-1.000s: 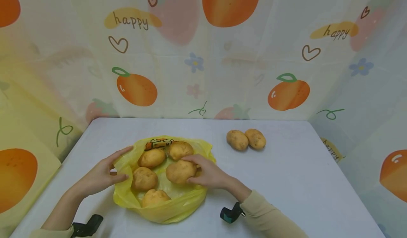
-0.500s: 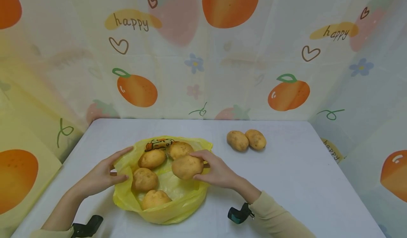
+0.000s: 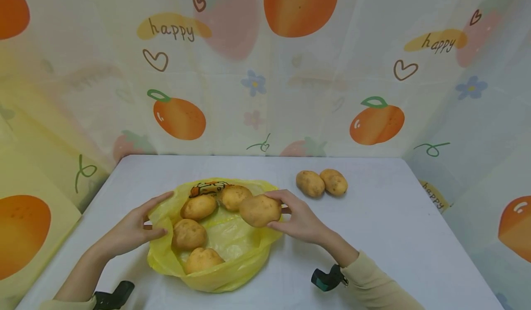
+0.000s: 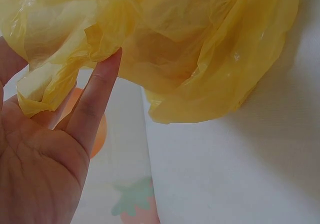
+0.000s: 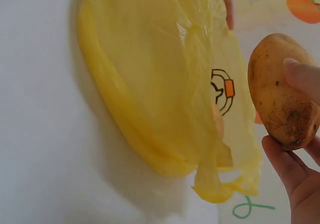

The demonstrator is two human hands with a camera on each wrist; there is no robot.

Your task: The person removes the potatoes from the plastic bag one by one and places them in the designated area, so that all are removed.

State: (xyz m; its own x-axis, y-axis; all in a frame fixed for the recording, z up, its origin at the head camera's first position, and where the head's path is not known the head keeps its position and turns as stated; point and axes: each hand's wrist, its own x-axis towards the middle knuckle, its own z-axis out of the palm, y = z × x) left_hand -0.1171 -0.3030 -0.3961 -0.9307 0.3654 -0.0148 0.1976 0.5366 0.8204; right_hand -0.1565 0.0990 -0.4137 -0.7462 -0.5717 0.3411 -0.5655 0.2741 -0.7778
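A yellow plastic bag point(image 3: 236, 273) lies with its mouth spread wide, several potatoes inside, among them a round potato point(image 3: 189, 234) at the left. My left hand point(image 3: 124, 227) holds the bag's left rim between thumb and fingers; a fold of film point(image 4: 42, 92) hangs inside its grasp in the left wrist view. Above the bag's right rim, my right hand point(image 3: 300, 218) grips a potato point(image 3: 260, 211) between thumb and fingertips. The right wrist view shows this potato point(image 5: 280, 97) raised beside the bag, with a dark patch on its skin.
Two potatoes, one left point(image 3: 310, 184) and one right point(image 3: 333, 182), sit side by side toward the back of the white table point(image 3: 373, 208). Behind the table hangs a fruit-printed cloth point(image 3: 298, 93). Each wrist carries a black camera mount, such as the right one point(image 3: 327, 277).
My right hand has lifted the potato from inside the bag and carried it right and up, over the right rim. The left hand stays at the left rim.
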